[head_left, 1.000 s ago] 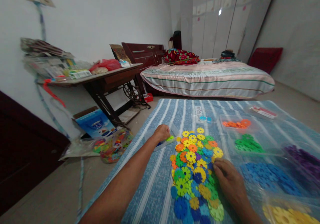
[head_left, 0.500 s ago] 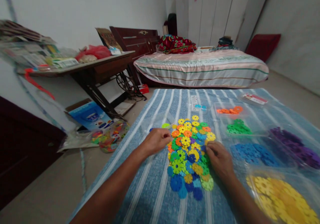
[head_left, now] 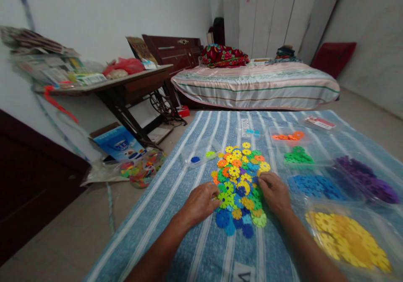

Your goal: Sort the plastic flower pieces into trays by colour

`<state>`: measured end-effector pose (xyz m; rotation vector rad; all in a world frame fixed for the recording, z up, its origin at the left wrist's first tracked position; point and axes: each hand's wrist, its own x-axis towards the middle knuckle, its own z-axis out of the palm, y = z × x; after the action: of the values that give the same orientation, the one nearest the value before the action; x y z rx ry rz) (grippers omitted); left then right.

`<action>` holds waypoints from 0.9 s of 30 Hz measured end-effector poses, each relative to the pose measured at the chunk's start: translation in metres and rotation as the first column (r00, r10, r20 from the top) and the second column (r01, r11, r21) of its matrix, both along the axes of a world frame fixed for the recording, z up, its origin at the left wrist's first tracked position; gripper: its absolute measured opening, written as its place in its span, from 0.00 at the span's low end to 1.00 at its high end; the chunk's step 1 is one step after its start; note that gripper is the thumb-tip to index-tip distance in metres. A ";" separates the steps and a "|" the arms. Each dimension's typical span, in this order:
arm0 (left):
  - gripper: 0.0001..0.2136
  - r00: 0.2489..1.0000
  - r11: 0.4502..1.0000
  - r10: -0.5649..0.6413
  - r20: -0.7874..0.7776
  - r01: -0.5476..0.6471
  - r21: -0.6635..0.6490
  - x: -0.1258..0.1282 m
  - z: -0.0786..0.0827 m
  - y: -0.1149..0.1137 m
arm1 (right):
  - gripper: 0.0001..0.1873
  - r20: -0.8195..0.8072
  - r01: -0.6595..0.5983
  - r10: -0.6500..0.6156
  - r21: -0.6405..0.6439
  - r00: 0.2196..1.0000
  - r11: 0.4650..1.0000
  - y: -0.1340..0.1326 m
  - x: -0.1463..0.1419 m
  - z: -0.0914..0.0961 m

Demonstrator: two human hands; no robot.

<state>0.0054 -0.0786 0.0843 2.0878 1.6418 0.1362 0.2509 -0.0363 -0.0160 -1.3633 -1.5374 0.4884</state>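
A pile of flower-edged plastic discs [head_left: 238, 185] in yellow, green, blue and orange lies on the striped blue cloth. My left hand [head_left: 201, 202] is at the pile's left edge, its curled fingers and thumb against the light green discs [head_left: 224, 199]. Across from it, my right hand [head_left: 275, 194] rests at the right edge with fingers bent in beside dark blue and green discs. What either set of fingertips holds, if anything, is hidden. Left of the pile, a clear plastic box [head_left: 201, 150] contains a dark blue disc [head_left: 195, 159] and a yellow-green disc [head_left: 210, 153].
Clear boxes on the right hold yellow discs [head_left: 349, 240], blue discs [head_left: 316, 186], purple discs [head_left: 365, 179], green discs [head_left: 298, 155] and orange discs [head_left: 288, 136]. Light blue discs [head_left: 252, 132] sit at the back. Beyond are a bed [head_left: 255, 87] and a sewing-machine table [head_left: 126, 78].
My left hand has moved from the upper left of the pile down toward me, uncovering the dark blue disc in the left box. My right hand stays at the right edge.
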 end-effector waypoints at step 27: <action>0.08 0.912 0.946 0.237 0.336 -0.138 -0.293 -0.001 -0.005 -0.004 | 0.10 -0.010 0.000 0.000 0.034 1.000 0.999 0.006 -0.004 0.005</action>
<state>0.0040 -0.0824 0.0797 1.5891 1.5317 0.3334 0.2468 -0.0303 -0.0108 -1.3335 -1.5308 0.4665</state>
